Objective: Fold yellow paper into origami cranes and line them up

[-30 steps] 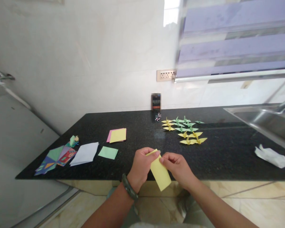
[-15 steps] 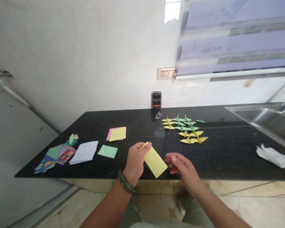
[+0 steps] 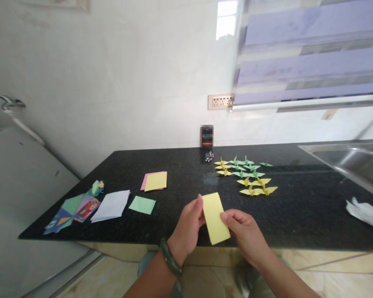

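Note:
A folded yellow paper (image 3: 215, 217) is held upright over the front edge of the black countertop (image 3: 180, 182). My left hand (image 3: 188, 229), with a dark green bangle on the wrist, pinches its left edge. My right hand (image 3: 244, 234) grips its right edge with thumb and fingers. Several yellow and green paper cranes (image 3: 247, 177) stand in rows farther back on the counter.
Flat sheets lie to the left: a yellow one on a pink one (image 3: 156, 181), a green sheet (image 3: 142, 204), a white sheet (image 3: 111, 205), and patterned papers (image 3: 72, 208). A small dark box (image 3: 207, 137) stands by the wall. A steel sink (image 3: 351, 159) and crumpled white paper (image 3: 365, 213) are at the right.
My right hand, which had let go half a second ago, has taken hold of the yellow paper again. The paper has turned more upright, facing me.

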A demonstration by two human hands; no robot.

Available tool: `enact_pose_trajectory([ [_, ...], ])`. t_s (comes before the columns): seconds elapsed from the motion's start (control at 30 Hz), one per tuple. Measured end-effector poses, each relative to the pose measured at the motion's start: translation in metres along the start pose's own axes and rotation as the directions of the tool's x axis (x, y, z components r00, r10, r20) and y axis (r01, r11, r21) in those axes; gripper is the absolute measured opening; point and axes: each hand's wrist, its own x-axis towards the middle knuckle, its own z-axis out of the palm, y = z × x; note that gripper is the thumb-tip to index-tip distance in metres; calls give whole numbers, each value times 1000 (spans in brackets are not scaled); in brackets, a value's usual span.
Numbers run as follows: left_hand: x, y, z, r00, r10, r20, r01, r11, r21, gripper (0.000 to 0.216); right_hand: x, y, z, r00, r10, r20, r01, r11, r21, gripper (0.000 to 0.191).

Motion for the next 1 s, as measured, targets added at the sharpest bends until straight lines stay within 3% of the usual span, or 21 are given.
enact_pose_trajectory([
  [0.07,-4,-7,8,996,-49,77,55,996,-76,42,-1,-2,3,999,-34,1,34,999,-41,32],
  [0.17,-5,-11,13,984,-163,73,174,968,-182,37,-2,-5,6,998,-65,-17,63,991,-118,34],
  [0.27,-4,-10,13,979,-200,45,205,940,-274,30,-3,-4,1,986,-165,32,167,936,-310,39],
  [0.33,-4,-9,11,973,-229,26,224,919,-324,29,-4,-3,-7,933,-332,139,356,800,-483,35],
  [0.4,-4,-8,9,965,-263,20,253,902,-348,28,-5,-1,-18,814,-515,269,563,583,-586,17],
  [0.43,-5,-8,9,960,-278,19,267,898,-351,28,-5,-1,-23,758,-563,330,624,475,-621,22],
  [0.5,-6,-9,9,954,-298,19,286,894,-344,27,-6,0,-31,672,-592,446,695,293,-657,31],
  [0.57,-8,-10,10,953,-301,30,293,896,-333,26,-7,-1,-34,629,-579,519,733,218,-644,33],
  [0.63,-9,-12,11,962,-271,43,270,906,-326,26,-8,-4,-32,631,-569,528,749,266,-607,29],
  [0.73,-11,-15,10,978,-198,57,206,926,-317,24,-7,-10,-23,716,-532,451,690,444,-571,19],
  [0.87,-13,-21,6,979,-176,103,197,946,-256,23,-3,-11,-13,854,-475,213,504,651,-568,17],
  [1.0,-16,-27,5,985,-143,93,160,965,-210,40,-1,-8,-11,910,-410,56,374,757,-535,19],
])
